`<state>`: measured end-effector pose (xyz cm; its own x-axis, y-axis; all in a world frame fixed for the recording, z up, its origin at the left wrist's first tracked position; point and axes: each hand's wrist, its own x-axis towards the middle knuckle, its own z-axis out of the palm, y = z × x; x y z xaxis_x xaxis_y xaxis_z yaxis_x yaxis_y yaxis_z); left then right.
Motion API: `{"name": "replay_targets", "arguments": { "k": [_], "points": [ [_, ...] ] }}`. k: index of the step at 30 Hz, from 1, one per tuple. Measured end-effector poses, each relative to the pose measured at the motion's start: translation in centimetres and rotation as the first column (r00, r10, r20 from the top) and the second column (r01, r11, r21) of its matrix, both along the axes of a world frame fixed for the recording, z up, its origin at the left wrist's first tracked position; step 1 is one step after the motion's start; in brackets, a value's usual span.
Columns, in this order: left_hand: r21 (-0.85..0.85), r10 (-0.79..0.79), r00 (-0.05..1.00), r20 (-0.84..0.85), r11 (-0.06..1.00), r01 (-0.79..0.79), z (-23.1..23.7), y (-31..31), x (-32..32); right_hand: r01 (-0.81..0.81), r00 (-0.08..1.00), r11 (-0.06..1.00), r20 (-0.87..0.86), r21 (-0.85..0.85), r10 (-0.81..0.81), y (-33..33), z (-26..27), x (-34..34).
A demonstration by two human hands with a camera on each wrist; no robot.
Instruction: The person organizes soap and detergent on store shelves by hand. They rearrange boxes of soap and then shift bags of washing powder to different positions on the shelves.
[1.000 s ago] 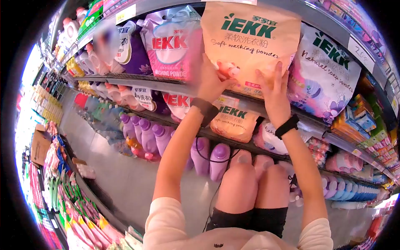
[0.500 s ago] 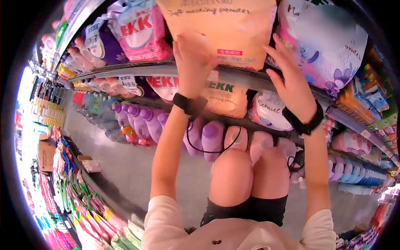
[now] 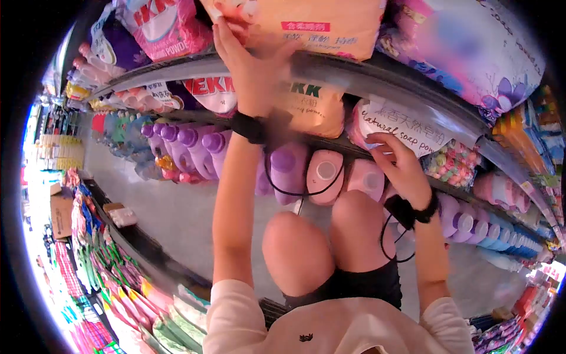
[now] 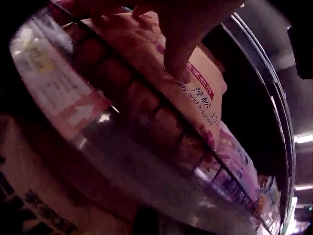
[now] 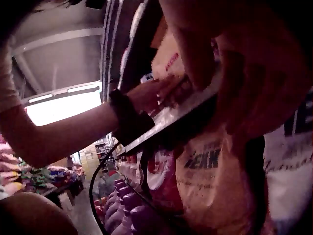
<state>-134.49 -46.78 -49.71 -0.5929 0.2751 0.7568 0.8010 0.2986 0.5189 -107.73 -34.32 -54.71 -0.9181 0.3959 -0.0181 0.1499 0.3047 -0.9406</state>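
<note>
On the upper shelf stands an orange bag of washing powder (image 3: 330, 26), its top cut off by the head view. My left hand (image 3: 253, 76) lies against its lower left corner, fingers stretched upward. In the left wrist view the thumb of my left hand (image 4: 183, 34) rests on the orange bag (image 4: 203, 93) behind a wire rail. Lower down, my right hand (image 3: 404, 168) hovers before a white and pink soap powder bag (image 3: 377, 124), fingers loosely bent and holding nothing. The right wrist view shows my right hand (image 5: 234, 63) dark and close, above a lower orange bag (image 5: 205, 171).
The metal edge of the upper shelf (image 3: 330, 74) runs between the two rows of bags. Purple bottles (image 3: 289, 168) and pink bottles (image 3: 325, 177) stand below, close to my knees (image 3: 300, 251). A black cable (image 3: 306, 194) loops there. Packaged goods (image 3: 135, 301) fill the left side.
The view has tilted downward, and the bags sit higher in it. My right hand has left the upper orange bag and come down to the lower row; my left hand stays by the bag's lower left.
</note>
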Motion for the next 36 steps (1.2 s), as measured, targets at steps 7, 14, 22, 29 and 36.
{"name": "replay_targets", "arguments": {
  "k": [7, 14, 22, 29, 36],
  "points": [
    [0.223, 0.033, 0.893, 0.449, 0.964, -0.148, -7.4, -7.9, -1.3, 0.08, 0.99, 0.973, -0.093, -0.218, -0.102, 1.0, -7.8, -7.8],
    [-0.154, 0.077, 0.899, 0.431, 0.988, -0.01, -13.9, -7.6, -8.4, 0.209, 0.978, 0.971, -0.013, 0.114, -0.209, 1.3, -9.7, -13.3],
    [-0.432, 0.154, 0.985, 0.076, 0.895, -0.107, -13.2, -5.6, -8.8, 0.364, 0.92, 0.857, -0.282, 0.366, -0.271, 3.5, -12.8, -15.5],
    [-0.661, 0.134, 0.991, 0.025, 0.746, -0.084, -10.7, -4.4, -7.2, 0.536, 0.828, 0.653, -0.484, 0.535, -0.283, 5.5, -15.0, -16.5],
    [-0.728, 0.199, 0.972, 0.128, 0.685, -0.044, -10.6, -3.6, -9.1, 0.44, 0.894, 0.816, -0.274, 0.374, -0.356, 5.4, -14.6, -16.4]
  ]
}}
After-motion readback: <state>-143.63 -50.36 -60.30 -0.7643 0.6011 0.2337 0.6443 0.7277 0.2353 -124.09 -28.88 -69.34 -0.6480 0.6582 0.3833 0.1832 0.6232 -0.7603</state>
